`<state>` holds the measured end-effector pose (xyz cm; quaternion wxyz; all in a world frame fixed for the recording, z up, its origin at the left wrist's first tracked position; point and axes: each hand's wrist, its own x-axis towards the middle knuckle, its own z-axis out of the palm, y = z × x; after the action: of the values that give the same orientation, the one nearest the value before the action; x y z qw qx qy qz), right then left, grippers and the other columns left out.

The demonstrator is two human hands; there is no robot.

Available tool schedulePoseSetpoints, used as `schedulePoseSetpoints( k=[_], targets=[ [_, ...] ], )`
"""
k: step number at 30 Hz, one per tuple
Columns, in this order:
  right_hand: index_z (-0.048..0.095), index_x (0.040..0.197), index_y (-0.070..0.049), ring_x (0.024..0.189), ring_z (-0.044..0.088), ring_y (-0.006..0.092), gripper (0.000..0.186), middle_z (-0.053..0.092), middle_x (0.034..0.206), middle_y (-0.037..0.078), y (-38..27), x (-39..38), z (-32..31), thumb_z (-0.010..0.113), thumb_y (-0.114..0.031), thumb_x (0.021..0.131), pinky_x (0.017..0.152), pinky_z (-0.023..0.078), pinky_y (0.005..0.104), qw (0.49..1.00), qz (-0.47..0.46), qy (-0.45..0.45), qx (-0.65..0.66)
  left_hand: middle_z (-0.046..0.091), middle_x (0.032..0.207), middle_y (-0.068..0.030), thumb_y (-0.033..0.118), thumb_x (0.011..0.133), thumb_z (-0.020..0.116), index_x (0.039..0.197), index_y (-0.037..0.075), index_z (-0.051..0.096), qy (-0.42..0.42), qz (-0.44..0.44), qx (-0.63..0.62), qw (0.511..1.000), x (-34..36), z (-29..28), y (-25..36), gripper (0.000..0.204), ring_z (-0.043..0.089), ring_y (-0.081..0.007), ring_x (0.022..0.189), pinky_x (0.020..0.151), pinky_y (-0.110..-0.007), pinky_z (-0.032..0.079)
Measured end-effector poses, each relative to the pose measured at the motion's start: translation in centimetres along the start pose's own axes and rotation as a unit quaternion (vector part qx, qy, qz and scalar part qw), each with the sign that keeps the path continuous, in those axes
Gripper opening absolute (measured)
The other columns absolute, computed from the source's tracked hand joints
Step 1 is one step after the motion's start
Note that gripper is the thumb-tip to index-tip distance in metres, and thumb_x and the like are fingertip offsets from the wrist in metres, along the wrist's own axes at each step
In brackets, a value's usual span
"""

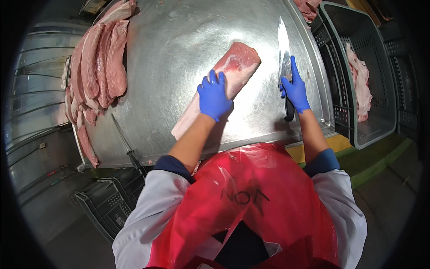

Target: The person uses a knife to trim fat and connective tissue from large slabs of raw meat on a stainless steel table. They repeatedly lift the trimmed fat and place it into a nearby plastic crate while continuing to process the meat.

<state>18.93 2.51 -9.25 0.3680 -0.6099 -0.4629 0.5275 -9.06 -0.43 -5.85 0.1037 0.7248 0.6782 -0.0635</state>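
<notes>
A long slab of raw pork (237,62) lies diagonally on the steel table (179,40), its pink cut end pointing away from me. My left hand (214,95), in a blue glove, presses flat on the middle of the slab. My right hand (294,88), also blue-gloved, grips the black handle of a large knife (283,45). The index finger runs along the blade's spine. The blade lies nearly flat on the table to the right of the meat, its tip pointing away.
Several trimmed pork strips (101,62) are piled along the table's left edge. A sharpening steel (125,145) lies near the front left. A grey plastic crate (380,67) with meat stands to the right, and a dark crate (112,199) sits on the floor below.
</notes>
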Motion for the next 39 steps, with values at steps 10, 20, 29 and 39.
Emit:
schedulePoseSetpoints(
  k=[10, 20, 29, 39],
  targets=[
    [0.013, 0.164, -0.027, 0.064, 0.061, 0.0102, 0.086, 0.066, 0.090, 0.009, 2.3, 1.0, -0.7, 0.057, -0.003, 0.094, 0.053, 0.055, 0.0267, 0.996, 0.023, -0.015, 0.090, 0.059, 0.107, -0.0144, 0.015, 0.087, 0.058, 0.109, 0.006, 0.059, 0.114, 0.151, 0.174, 0.966, 9.3, 3.1, 4.5, 0.024, 0.058, -0.0322, 0.104, 0.091, -0.049, 0.044],
    [0.013, 0.163, -0.033, 0.072, 0.066, 0.0138, 0.088, 0.070, 0.097, 0.012, 2.4, 0.3, -3.2, 0.060, -0.007, 0.093, 0.061, 0.058, 0.0299, 0.996, 0.059, -0.069, 0.005, 0.070, 0.093, -0.0225, 0.018, 0.085, 0.062, 0.089, 0.001, 0.066, 0.113, 0.027, -0.033, 0.993, 12.4, 2.8, 2.5, 0.018, 0.069, -0.0389, 0.089, 0.079, -0.049, 0.053],
    [0.019, 0.162, -0.035, 0.080, 0.071, 0.0294, 0.080, 0.071, 0.092, 0.021, -3.6, 6.7, 4.6, 0.060, -0.018, 0.095, 0.080, 0.057, 0.0412, 0.964, -0.157, -0.150, -0.153, 0.065, 0.068, -0.0102, 0.016, 0.083, 0.069, 0.083, -0.001, 0.068, 0.114, -0.041, -0.313, 0.942, 8.5, -1.2, 2.3, 0.017, 0.059, -0.0137, 0.063, 0.062, -0.033, 0.051],
    [0.028, 0.161, -0.033, 0.068, 0.069, 0.0214, 0.070, 0.070, 0.081, 0.013, -6.7, 3.6, 0.2, 0.050, -0.027, 0.095, 0.069, 0.056, 0.0383, 0.897, -0.032, -0.372, -0.239, 0.065, 0.069, -0.0065, 0.022, 0.090, 0.073, 0.082, -0.002, 0.067, 0.108, -0.092, -0.375, 0.916, 7.7, -3.0, 3.3, 0.026, 0.058, -0.0114, 0.064, 0.061, -0.030, 0.050]
  ],
)
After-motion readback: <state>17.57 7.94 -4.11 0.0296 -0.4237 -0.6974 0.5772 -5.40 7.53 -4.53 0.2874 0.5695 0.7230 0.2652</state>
